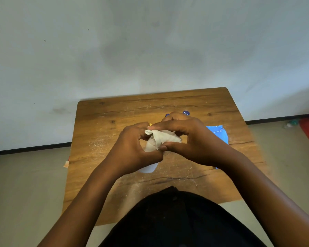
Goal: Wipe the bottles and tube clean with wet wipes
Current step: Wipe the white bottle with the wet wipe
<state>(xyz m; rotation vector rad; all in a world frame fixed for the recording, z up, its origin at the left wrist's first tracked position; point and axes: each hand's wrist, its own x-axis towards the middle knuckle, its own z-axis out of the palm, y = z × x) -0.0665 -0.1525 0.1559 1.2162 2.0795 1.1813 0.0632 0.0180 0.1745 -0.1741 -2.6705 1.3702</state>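
Over the table (103, 122), white bottle (148, 169) tilted, base toward the person, both hands wrapping wipe (161, 138)

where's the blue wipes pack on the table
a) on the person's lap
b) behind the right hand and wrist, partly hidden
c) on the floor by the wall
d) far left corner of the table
b: the blue pack lies on the wooden table and shows just past the right hand, which hides part of it while both hands work a white wipe.
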